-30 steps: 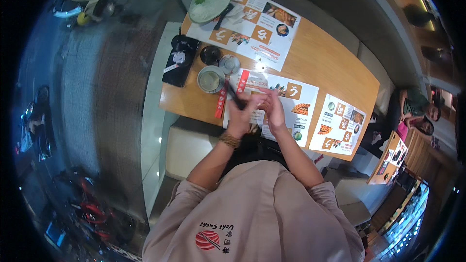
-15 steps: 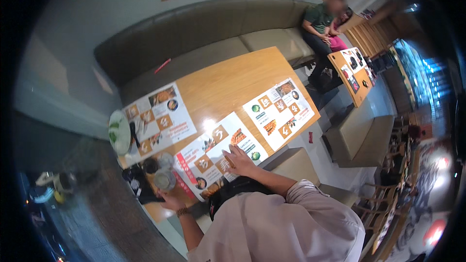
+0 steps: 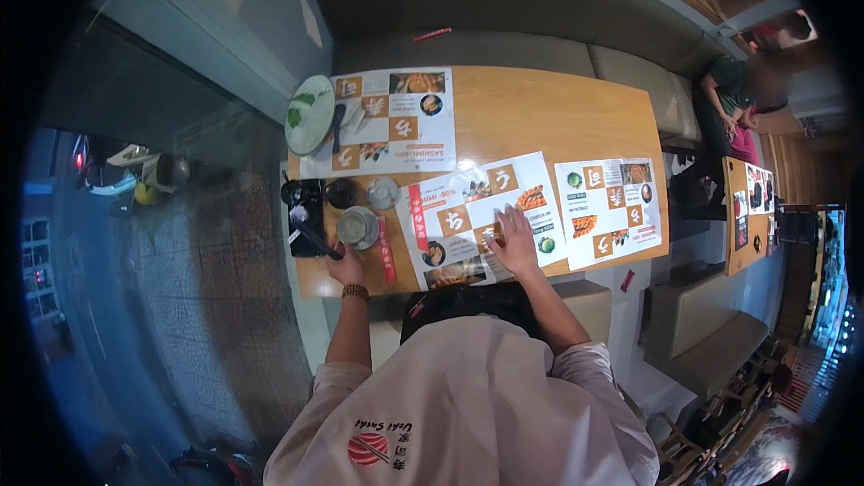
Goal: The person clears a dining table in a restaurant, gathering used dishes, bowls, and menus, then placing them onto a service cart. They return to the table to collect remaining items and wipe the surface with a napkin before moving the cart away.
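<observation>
My left hand is at the near left corner of the table, its fingers closed around the end of a long black handle. The far end of the handle lies over a black tray holding small dark items. Beside that hand stand a clear glass, a dark cup and a small pale dish. My right hand rests with fingers spread on a printed paper placemat, holding nothing. A red paper strip lies between my hands.
At the far left, an oval plate with green leaves overlaps another placemat, beside a black spoon. A third placemat lies at the right. A bench runs behind the table; a person sits beyond.
The view has turned, and the table appears straighter. My left hand, open near the glass before, has closed on the black handle. My right hand stays spread on the placemat.
</observation>
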The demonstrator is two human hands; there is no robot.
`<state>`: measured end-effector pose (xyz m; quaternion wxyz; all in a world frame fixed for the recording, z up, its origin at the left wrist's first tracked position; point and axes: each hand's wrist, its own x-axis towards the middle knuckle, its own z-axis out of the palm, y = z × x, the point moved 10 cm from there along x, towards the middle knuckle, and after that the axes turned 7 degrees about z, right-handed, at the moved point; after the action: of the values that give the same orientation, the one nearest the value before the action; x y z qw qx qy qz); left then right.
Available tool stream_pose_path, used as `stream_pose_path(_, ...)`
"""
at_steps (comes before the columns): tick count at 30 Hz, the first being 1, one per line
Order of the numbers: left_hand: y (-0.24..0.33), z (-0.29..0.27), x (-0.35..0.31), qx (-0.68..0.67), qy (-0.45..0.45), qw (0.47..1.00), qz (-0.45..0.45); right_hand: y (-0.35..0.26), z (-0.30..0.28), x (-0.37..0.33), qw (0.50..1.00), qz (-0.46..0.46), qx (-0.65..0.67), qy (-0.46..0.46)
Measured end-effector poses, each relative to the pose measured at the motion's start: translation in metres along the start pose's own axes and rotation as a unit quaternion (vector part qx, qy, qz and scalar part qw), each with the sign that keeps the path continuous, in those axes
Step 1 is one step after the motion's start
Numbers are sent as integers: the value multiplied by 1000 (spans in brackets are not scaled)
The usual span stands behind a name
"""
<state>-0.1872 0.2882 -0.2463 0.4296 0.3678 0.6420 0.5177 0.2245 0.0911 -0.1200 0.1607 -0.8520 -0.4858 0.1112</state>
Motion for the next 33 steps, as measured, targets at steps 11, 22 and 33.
stream_pose_path(11, 10, 15, -47, -3, -76, 996, -37, -213, 87, 108, 973, -118, 12, -199)
stream_pose_path(22, -20, -10, -40, 32, -72, 986, -144, -210, 142, 138, 967, -140, -64, -203)
stream_pose_path(33, -24, 5, -42, 45, -170, 977, -122, -257, 59, 75, 967, -136, 112, -186)
